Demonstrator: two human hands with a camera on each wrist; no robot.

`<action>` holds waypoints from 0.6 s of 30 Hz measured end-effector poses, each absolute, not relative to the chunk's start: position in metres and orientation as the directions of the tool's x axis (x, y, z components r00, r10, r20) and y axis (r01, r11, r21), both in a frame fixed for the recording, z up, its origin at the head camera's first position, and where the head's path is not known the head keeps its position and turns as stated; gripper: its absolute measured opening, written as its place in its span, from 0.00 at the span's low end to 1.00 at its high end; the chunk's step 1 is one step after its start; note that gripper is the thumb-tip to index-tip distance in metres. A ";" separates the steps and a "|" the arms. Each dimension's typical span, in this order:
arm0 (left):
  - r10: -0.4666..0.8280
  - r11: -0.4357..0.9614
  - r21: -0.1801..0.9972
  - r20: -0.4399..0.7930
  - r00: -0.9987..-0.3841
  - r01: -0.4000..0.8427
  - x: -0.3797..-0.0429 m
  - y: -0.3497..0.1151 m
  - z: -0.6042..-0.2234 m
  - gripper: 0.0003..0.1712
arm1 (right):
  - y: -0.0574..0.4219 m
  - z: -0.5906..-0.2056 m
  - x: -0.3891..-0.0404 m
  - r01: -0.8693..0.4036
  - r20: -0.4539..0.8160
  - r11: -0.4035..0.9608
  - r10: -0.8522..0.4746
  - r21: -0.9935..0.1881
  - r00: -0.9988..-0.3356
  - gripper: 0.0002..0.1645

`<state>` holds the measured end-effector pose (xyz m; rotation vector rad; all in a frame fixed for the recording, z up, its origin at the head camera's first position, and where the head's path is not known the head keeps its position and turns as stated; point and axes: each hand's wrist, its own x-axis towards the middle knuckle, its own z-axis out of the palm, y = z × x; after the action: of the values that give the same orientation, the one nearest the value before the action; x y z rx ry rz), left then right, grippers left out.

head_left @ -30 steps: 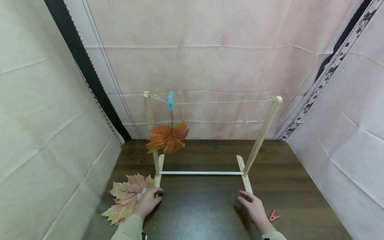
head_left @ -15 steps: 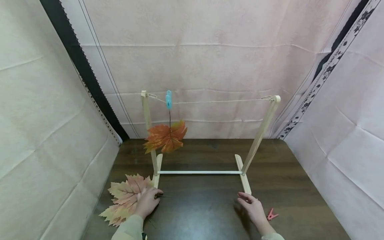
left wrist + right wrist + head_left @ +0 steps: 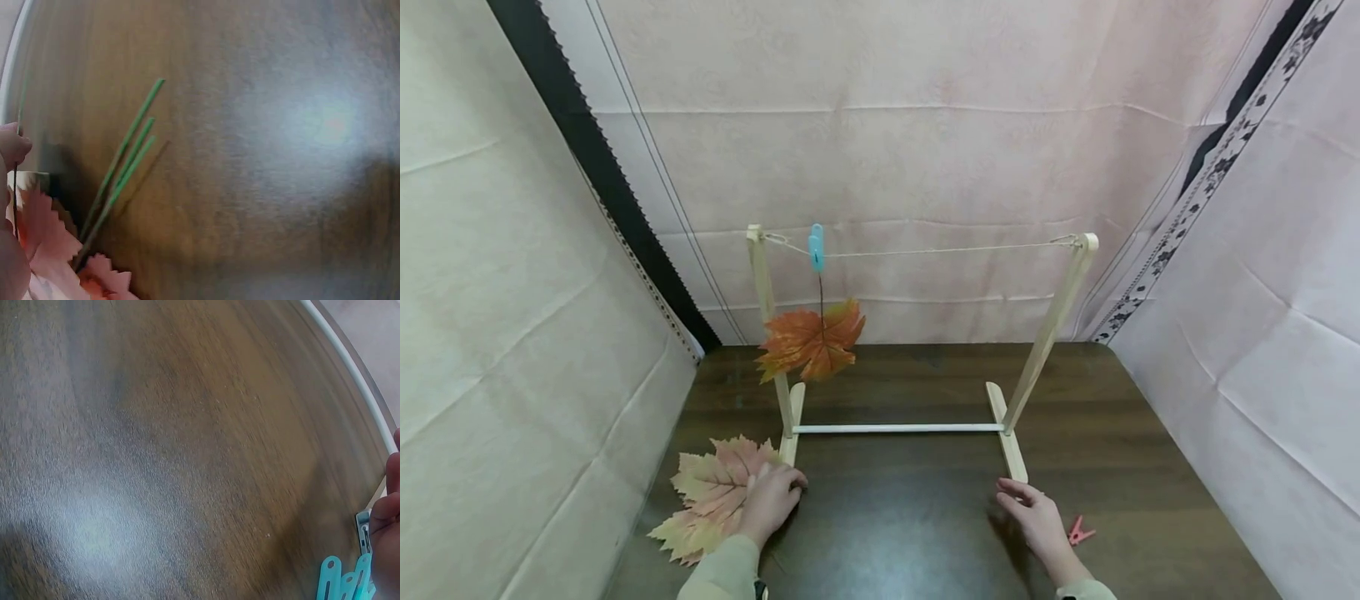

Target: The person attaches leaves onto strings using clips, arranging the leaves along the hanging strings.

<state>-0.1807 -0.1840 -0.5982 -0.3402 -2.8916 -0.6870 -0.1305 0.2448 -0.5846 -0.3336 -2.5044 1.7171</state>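
Observation:
My left hand (image 3: 773, 500) pinches a thin leaf stem (image 3: 20, 106) between thumb and fingers, over the pink and yellow maple leaves (image 3: 718, 492) on the table's left side. Several more green stems (image 3: 128, 147) stick out below that hand. Beside the front end of the rack's right foot (image 3: 1013, 454), my right hand (image 3: 1036, 521) hovers with fingers loosely bent. Several teal clothespins (image 3: 329, 578) show beneath it in the right wrist view, near a small grey piece (image 3: 362, 526) partly hidden by the thumb. A pink clothespin (image 3: 1079, 531) lies right of the wrist.
A wooden rack stands ahead, its string (image 3: 940, 250) tied between two posts and a white rod (image 3: 898, 429) low between its feet. A blue clothespin (image 3: 816, 247) on the string holds an orange maple leaf (image 3: 812, 342). Pale cloth (image 3: 925, 167) walls enclose the table (image 3: 910, 525).
The stem poking out to the right of my left fingers no longer shows in the head view. Both hands stay nearly in place, while the whole scene shifts slightly left in the picture.

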 end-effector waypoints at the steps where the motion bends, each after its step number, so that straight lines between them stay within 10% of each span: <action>1: 0.182 0.867 0.428 0.205 -0.962 0.255 -0.182 -0.184 -0.596 0.06 | 0.245 -0.585 -0.131 0.130 -0.053 0.338 0.228 -0.932 -0.972 0.17; 18: 0.133 0.807 0.525 0.287 -0.949 0.272 -0.192 -0.189 -0.552 0.04 | 0.259 -0.583 -0.128 0.142 -0.049 0.470 0.206 -0.871 -0.977 0.19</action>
<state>-0.1919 -0.1892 -0.5521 -0.3137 -2.7567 -0.8536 -0.1276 0.2592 -0.5828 -0.3131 -2.6387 1.5548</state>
